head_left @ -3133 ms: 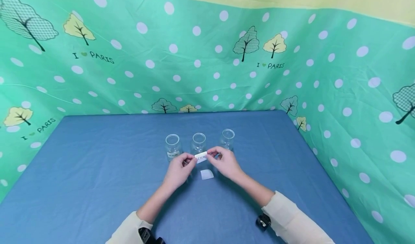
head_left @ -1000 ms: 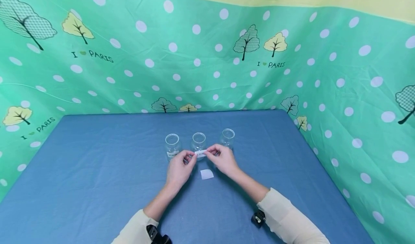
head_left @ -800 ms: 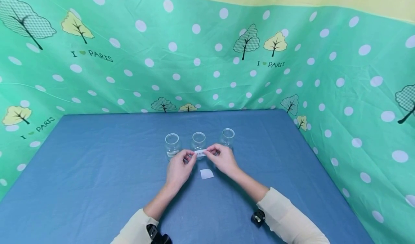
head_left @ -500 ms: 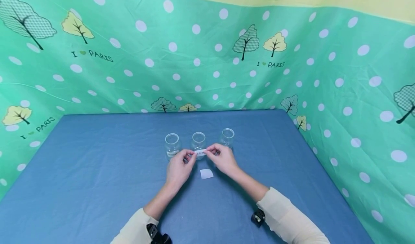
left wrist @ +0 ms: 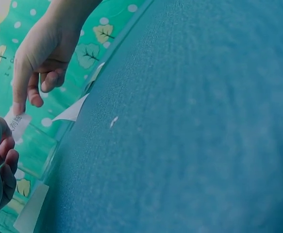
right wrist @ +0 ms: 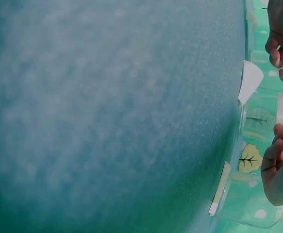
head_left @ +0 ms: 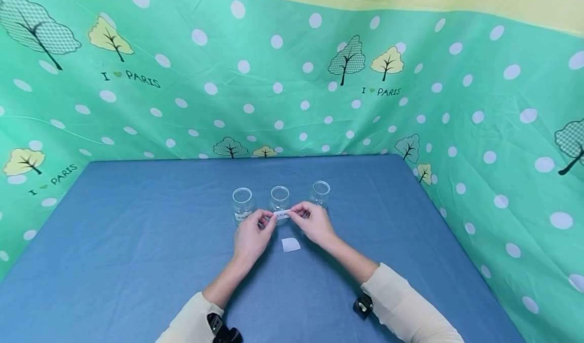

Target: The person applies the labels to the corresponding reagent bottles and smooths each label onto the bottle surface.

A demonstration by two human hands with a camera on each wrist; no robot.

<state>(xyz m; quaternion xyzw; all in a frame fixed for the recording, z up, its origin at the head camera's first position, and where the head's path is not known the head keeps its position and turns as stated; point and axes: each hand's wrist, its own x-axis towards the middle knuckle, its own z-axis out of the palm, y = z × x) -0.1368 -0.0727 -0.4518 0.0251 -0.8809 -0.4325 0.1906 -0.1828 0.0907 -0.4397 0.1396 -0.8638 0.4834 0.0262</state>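
Observation:
A small white label (head_left: 282, 215) with dark print is stretched level in front of the middle glass jar (head_left: 280, 196); whether it touches the glass I cannot tell. My left hand (head_left: 252, 236) pinches its left end between thumb and forefinger. At the right end, my right hand (head_left: 315, 225) pinches it likewise. In the left wrist view the label (left wrist: 19, 125) spans both hands' fingertips. The left jar (head_left: 242, 199) bears a similar printed label (head_left: 243, 216). Behind my right hand stands the right jar (head_left: 320, 193), its lower part hidden.
A loose, curled piece of white paper (head_left: 291, 244) lies on the blue tablecloth (head_left: 150, 241) just nearer than the hands. In the right wrist view a pale strip (right wrist: 220, 189) shows at a jar's side. Green dotted curtain (head_left: 255, 94) surrounds the table's back and sides.
Since about three seconds ago, both hands have moved the label slightly away from me toward the middle jar and turned it from slanted to nearly level. Over the last second they barely move.

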